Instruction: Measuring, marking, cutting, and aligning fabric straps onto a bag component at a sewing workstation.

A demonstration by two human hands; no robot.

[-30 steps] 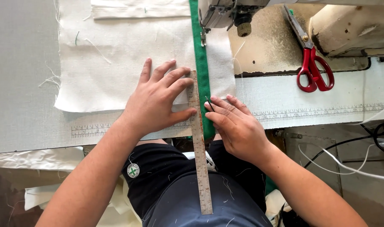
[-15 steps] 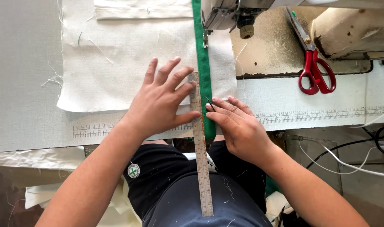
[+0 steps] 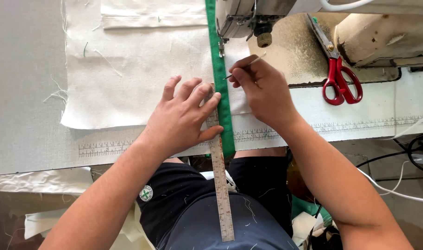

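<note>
My left hand [image 3: 181,115] lies flat with spread fingers on a metal ruler [image 3: 220,185] and on cream fabric [image 3: 137,69]. The ruler runs from the table edge down over my lap. Beside it a green strip [image 3: 219,83] runs up the fabric to the foot of the sewing machine [image 3: 248,16]. My right hand [image 3: 262,88] is to the right of the strip, fingers pinched on a thin white marking stick [image 3: 248,65] whose tip points at the strip.
Red-handled scissors [image 3: 339,74] lie on the machine bed at the right. A folded cream piece [image 3: 151,14] sits at the top. The grey table [image 3: 26,92] has a printed scale along its front edge. White and black cables [image 3: 401,185] hang at lower right.
My right hand has lifted off the ruler's lower end, moved up beside the green strip and now pinches the thin stick. The left hand stays pressed on the ruler.
</note>
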